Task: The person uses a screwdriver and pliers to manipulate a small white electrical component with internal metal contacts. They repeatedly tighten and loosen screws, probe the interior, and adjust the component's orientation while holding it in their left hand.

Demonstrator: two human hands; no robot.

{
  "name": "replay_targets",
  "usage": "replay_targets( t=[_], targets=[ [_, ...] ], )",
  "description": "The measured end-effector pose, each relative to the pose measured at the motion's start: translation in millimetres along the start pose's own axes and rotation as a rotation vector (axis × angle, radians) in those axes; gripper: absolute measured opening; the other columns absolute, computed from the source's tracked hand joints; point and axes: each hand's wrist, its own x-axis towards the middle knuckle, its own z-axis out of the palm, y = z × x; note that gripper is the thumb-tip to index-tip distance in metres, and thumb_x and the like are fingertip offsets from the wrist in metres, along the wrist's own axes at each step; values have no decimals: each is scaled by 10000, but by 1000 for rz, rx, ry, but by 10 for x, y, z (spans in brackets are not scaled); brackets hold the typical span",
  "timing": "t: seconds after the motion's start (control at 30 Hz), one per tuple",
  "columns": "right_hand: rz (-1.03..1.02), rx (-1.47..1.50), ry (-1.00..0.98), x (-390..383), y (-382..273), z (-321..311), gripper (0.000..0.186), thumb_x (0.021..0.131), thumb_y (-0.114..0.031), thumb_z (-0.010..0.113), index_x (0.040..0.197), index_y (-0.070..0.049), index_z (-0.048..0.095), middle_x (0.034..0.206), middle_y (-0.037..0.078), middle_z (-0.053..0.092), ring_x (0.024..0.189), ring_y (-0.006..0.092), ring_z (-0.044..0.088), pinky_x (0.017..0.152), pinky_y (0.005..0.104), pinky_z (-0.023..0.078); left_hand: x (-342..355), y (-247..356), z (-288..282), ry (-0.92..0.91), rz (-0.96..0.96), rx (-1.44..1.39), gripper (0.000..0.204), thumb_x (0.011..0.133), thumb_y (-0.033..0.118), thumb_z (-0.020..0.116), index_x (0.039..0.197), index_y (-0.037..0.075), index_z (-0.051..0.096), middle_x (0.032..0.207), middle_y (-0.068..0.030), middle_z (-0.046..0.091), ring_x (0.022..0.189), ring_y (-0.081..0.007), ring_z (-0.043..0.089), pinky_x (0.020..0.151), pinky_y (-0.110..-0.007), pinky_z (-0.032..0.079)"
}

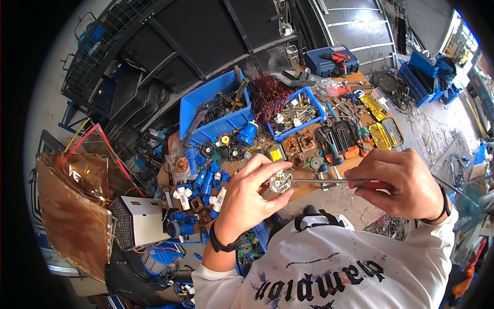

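Between the thumb and fingers of my left hand [253, 191] sits a small white round electrical fitting [278, 182] with metal contacts showing on its face. My right hand [397, 181] is closed around the red handle of a screwdriver [321, 181]. Its long metal shaft runs leftward, and the tip meets the fitting's face or lies just in front of it; I cannot tell which. Both hands are above the near edge of a cluttered wooden table [303, 194].
A large blue crate [218, 116] and a smaller blue tray [297, 114] of metal parts stand on the table. Blue and white plug parts [206, 181] lie to the left, hand tools [342, 139] to the right. A red drill [338, 61] rests on a blue case [316, 63] at the back.
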Motion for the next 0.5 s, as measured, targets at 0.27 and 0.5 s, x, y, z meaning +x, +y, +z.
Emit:
replay_targets(
  t=[0.27,0.5],
  targets=[
    [73,255,-79,80,339,-55,209,766,-64,757,968,-35,714,891,81,691,746,150,670,613,252,518,4,-75,-5,-57,90,-142,427,712,97,785,1121,81,665,908,-37,559,694,-160,544,619,-272,459],
    [-118,-22,4,36,172,-23,208,741,-67,750,943,-61,702,849,53,664,674,193,653,560,289,519,-28,51,-30,-54,-33,-25,402,702,108,785,1084,67,668,902,-65,577,739,-194,579,663,-298,480]
  ],
)
